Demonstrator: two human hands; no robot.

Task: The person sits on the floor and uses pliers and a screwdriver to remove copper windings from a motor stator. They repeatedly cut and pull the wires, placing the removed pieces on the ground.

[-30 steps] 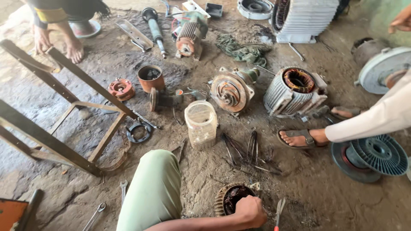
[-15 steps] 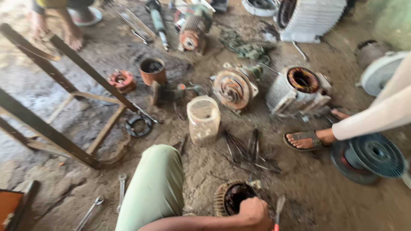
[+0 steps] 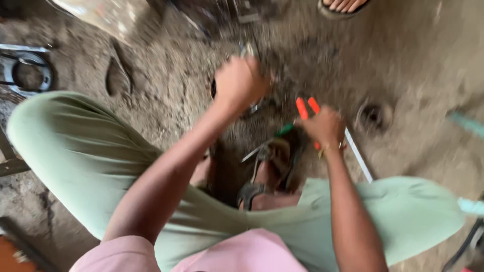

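A sandalled foot (image 3: 275,166) lies between both hands on the dirt floor (image 3: 413,75). Orange-handled pliers (image 3: 307,108), handles pointing away, are held in the right hand (image 3: 325,126)'s closed grip; the left hand (image 3: 239,80) is fisted around a blurred metal part (image 3: 248,50).

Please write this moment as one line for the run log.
left hand: closed, item blurred | right hand: gripping orange-handled pliers | ground: dirt floor

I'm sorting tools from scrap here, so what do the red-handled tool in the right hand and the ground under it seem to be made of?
The red-handled tool, held in the right hand, looks like it has plastic or rubber-coated grips: bright, even orange-red colour. Its working end is hidden, so any metal cannot be confirmed. The ground looks like packed dirt: matte grey-brown, grainy and uneven, though the picture is blurred.
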